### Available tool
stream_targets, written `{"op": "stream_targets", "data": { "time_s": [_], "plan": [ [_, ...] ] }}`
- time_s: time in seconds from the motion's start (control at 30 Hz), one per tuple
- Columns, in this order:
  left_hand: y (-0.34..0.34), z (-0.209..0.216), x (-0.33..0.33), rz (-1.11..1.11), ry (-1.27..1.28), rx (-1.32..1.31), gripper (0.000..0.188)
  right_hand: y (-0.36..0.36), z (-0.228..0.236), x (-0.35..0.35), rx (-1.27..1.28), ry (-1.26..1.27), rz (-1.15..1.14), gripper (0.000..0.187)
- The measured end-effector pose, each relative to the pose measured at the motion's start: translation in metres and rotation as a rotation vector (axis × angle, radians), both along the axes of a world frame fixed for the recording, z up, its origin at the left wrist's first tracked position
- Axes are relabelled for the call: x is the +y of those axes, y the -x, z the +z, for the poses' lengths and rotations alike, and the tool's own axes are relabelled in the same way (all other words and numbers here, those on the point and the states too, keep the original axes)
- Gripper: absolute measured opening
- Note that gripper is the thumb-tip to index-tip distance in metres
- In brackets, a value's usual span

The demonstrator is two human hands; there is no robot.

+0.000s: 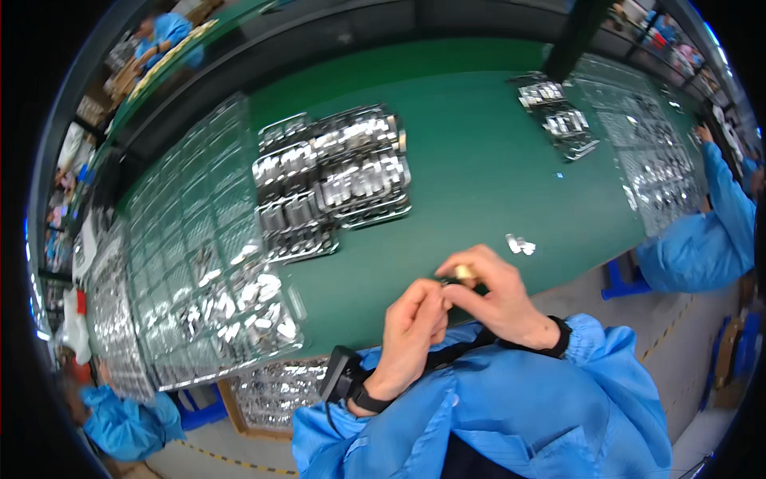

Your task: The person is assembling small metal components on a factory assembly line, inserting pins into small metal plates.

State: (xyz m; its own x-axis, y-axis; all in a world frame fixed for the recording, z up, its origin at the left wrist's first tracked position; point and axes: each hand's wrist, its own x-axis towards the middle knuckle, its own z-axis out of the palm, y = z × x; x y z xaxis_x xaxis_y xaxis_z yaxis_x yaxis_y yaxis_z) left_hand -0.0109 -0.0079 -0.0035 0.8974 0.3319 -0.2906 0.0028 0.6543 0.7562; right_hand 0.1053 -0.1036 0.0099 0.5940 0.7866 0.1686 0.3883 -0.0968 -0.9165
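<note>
Nearest to the camera, my blue smock [550,399] is filling the lower part of the view. Going from the left, a clear compartment tray [183,199] is lying on the green table [471,160], and many small silver parts [259,315] are lying scattered upon its near end. Next, stacked silver trays [351,168] are standing toward the far side. Nearer to me, my left hand [409,323] is bending its fingers inward, and its thumb and forefinger are pinching the left end of a small dark piece [449,281]. So my two hands are meeting, and this piece is sitting between them, above the near edge of the table. Its long axis seems to be running from left to right, but fingers are hiding much of it, and I cannot tell which end is its front. My right hand [504,303] is gripping the other end between thumb and finger, a yellow bit [464,272] showing there. For doing this well, I am judging, both pinches should be light and steady. Further right, loose silver pieces [520,244] are lying on the table, well apart from a second stack of trays [566,124]
</note>
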Motion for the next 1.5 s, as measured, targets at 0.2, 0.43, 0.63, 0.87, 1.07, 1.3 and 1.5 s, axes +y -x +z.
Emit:
{"op": "stream_targets", "data": {
  "time_s": [0.2, 0.43, 0.63, 0.87, 1.07, 1.3, 1.5],
  "plan": [
    [0.002, 0.001, 0.000, -0.101, 0.016, 0.026, 0.018, -0.009, -0.006, -0.009, 0.060, -0.060, 0.055, 0.008],
    [0.003, 0.001, 0.006, -0.063, 0.052, -0.071, 0.019, -0.069, -0.004, -0.060, -0.622, 0.155, -0.164, 0.014],
    [-0.006, -0.002, 0.006, 0.023, 0.244, -0.182, 0.022, -0.077, -0.003, -0.072, -0.918, 0.298, 0.010, 0.023],
    [-0.012, 0.002, 0.010, 0.107, 0.291, -0.128, 0.022, -0.078, -0.002, -0.055, -0.902, 0.229, 0.024, 0.017],
    [-0.016, -0.001, 0.007, 0.069, 0.266, -0.088, 0.011, -0.043, 0.009, -0.027, 0.145, 0.143, 0.017, 0.009],
    [-0.011, 0.003, 0.004, -0.004, 0.093, 0.002, 0.015, -0.013, -0.001, -0.002, 0.309, -0.002, 0.038, 0.011],
    [-0.008, 0.000, 0.005, 0.052, 0.033, 0.004, 0.015, -0.009, -0.008, 0.004, 0.484, -0.018, 0.014, 0.014]
  ]
}}
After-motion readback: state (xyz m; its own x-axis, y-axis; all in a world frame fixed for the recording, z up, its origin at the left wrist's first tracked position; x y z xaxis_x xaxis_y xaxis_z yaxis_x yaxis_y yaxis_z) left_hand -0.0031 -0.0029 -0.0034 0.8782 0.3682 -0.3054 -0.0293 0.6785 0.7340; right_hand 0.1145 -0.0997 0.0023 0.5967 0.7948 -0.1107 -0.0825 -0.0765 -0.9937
